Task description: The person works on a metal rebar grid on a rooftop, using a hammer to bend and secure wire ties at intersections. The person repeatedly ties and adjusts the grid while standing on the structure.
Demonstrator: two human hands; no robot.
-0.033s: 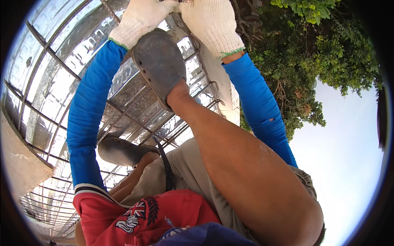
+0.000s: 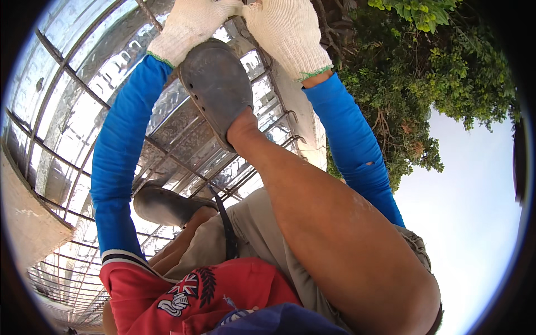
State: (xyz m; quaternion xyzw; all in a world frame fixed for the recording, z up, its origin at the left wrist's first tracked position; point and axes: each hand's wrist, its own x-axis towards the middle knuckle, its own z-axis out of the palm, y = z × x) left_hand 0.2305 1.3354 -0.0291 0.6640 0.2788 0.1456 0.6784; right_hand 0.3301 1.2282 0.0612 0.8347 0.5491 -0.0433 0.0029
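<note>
My left hand (image 2: 192,25), in a white knitted glove with a green hem, is at the top edge, just beyond the toe of my grey clog (image 2: 218,84). My right hand (image 2: 287,36), gloved the same way, is beside it on the right. Their inner fingers come together between them and look closed. The top edge cuts off the other fingertips, so what they hold is hidden. Beneath my feet and around the left hand spreads a grid of rusty steel bars (image 2: 84,84). Blue sleeves cover both my forearms.
My other clog (image 2: 167,205) rests on the bars at lower left. Hooked bar ends (image 2: 296,138) stick out beside a concrete edge (image 2: 304,111). Shiny sheeting shows under the grid. A pale board (image 2: 33,218) lies at far left. Leafy trees (image 2: 413,72) stand on the right.
</note>
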